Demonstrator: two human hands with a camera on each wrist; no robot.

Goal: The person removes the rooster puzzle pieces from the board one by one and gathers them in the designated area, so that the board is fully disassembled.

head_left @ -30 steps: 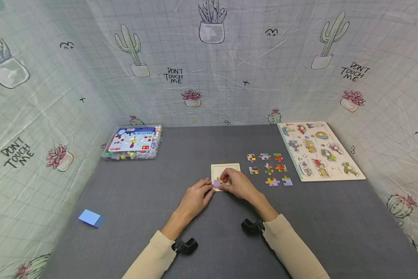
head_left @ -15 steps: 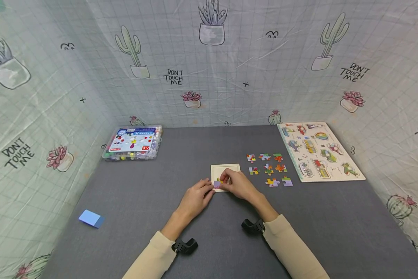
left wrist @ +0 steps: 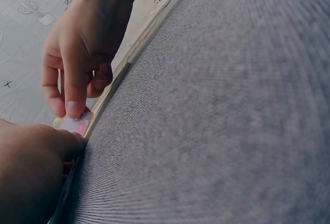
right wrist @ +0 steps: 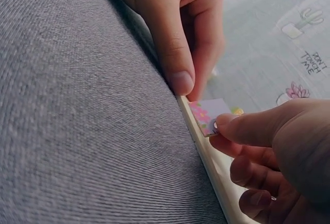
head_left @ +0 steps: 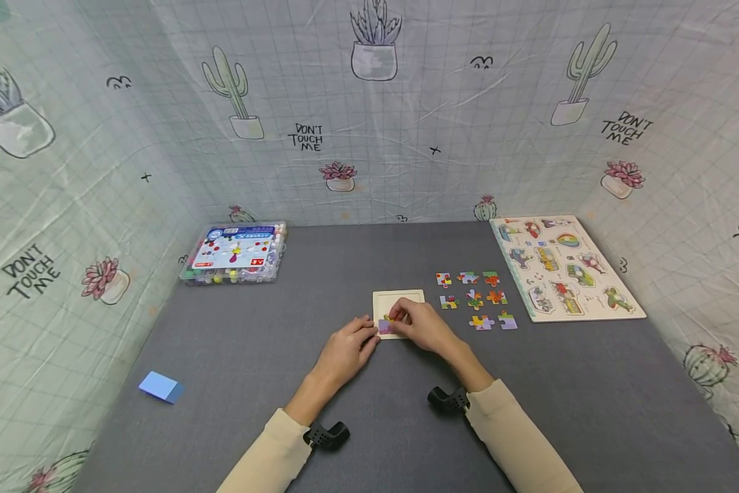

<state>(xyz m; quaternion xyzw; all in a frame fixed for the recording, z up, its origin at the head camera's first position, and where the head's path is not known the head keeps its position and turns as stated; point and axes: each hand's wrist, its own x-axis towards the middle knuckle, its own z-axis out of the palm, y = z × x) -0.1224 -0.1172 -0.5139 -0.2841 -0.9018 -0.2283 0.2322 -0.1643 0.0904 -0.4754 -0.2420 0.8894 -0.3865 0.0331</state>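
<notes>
My right hand [head_left: 423, 324] pinches a purple jigsaw piece [head_left: 384, 326] between thumb and fingers, low in the left corner of a small pale wooden puzzle tray [head_left: 398, 295]. Pink flowers show on this piece in the right wrist view, and a bit of yellow peeks out behind it. At that same corner my left hand [head_left: 344, 348] holds the tray's edge, thumb on the near side and fingers along the left side. Its fingertips lie close to the piece. In the left wrist view the right hand [left wrist: 80, 54] reaches down onto the piece from above.
Several loose jigsaw pieces [head_left: 474, 298] lie in rows right of the tray. Beyond them rests a wooden picture board [head_left: 532, 294]. A clear plastic box of beads [head_left: 236, 250] stands back left, and a blue block [head_left: 161, 386] sits at the left.
Both hands stay at the tray's near left corner. The right fingers shift very slightly on the purple piece; the other things keep their places.
</notes>
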